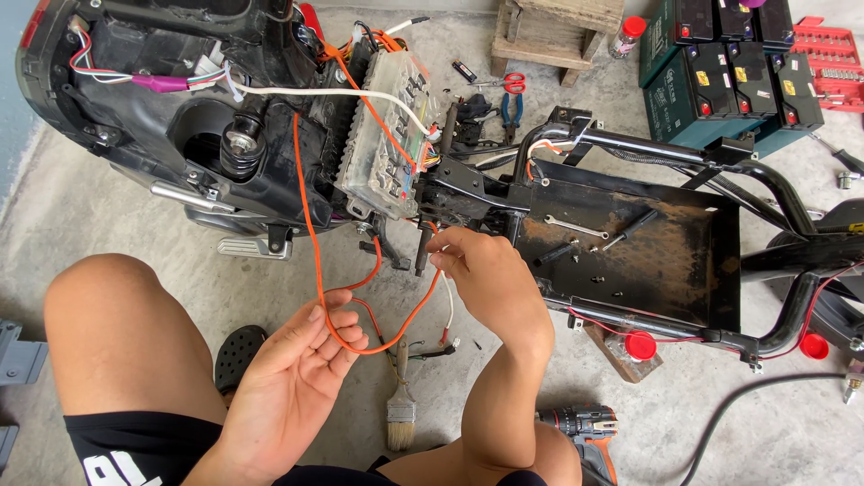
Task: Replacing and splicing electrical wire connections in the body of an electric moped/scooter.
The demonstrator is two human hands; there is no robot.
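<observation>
I crouch over a stripped electric scooter frame (pixel 630 144). My left hand (pixel 301 364) is low in the middle, fingers curled around a loop of orange wire (pixel 310 234) that runs up to the clear controller box (pixel 385 135). My right hand (pixel 481 274) pinches a white wire (pixel 447 301) and the orange wire's other stretch just below the controller's wire bundle. The white wire's bare end hangs toward the floor near a black lead.
A rusty black battery tray (pixel 648 270) holds a spanner (pixel 576 227) and bolts. Green-black batteries (pixel 720 81) and a red socket set (pixel 832 63) lie far right. A paintbrush (pixel 400 405), a cordless drill (pixel 585 427), pliers (pixel 511 99) and a wooden stool (pixel 553 31) sit around.
</observation>
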